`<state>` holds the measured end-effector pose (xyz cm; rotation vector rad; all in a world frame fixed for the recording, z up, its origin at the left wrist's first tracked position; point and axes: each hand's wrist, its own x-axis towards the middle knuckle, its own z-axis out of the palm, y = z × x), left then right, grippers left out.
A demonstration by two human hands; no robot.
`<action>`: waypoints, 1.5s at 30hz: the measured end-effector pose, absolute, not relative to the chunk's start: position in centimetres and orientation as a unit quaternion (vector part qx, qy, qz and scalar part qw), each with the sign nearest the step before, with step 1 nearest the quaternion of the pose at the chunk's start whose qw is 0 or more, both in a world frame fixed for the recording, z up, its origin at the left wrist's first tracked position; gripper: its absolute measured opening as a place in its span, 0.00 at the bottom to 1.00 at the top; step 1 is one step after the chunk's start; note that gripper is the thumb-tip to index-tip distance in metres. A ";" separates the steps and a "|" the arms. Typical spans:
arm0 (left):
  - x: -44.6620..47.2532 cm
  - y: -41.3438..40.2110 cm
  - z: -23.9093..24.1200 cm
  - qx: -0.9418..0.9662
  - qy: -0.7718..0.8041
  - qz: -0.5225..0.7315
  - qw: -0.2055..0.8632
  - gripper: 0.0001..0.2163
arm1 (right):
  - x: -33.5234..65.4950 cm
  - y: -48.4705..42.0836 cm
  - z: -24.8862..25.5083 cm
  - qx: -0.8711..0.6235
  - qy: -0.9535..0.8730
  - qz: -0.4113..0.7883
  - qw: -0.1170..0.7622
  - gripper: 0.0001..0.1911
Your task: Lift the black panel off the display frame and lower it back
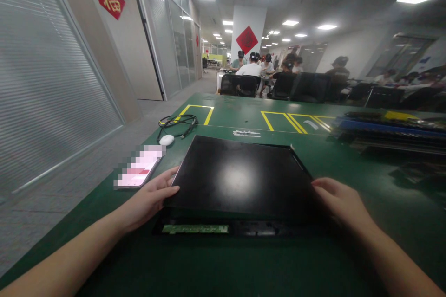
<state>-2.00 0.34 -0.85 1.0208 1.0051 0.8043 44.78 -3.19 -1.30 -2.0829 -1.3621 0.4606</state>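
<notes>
A flat black screen panel [209,171] is held between my two hands, with a bright light reflected in its surface. My left hand [155,195] grips its left edge, thumb on top and fingers beneath. On the right edge, my right hand [336,197] is closed, its other fingers partly hidden. Below the panel lies a black frame [268,229], which shows along the near side and at the far right corner. A green circuit board strip [195,229] runs along the near part of that frame. Whether panel and frame touch at the far side, I cannot tell.
Left on the green table [226,264] are a lit phone [141,169], a white rounded object [166,140] and a coiled black cable [177,125]. A blurred stack of dark and blue panels [390,127] stands at the right. Several people sit at tables beyond.
</notes>
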 end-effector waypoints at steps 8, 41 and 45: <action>-2.0 0.2 -0.6 0.451 0.452 0.359 0.681 0.41 | 45.3 -3.2 -1.9 -0.785 -0.523 0.153 0.295 0.19; -2.3 0.4 -0.9 0.455 0.466 0.350 0.673 0.39 | 45.4 -2.8 -2.5 -0.790 -0.509 0.141 0.310 0.20; -2.1 0.3 -0.8 0.452 0.461 0.354 0.677 0.40 | 45.6 -2.8 -2.6 -0.790 -0.512 0.140 0.305 0.20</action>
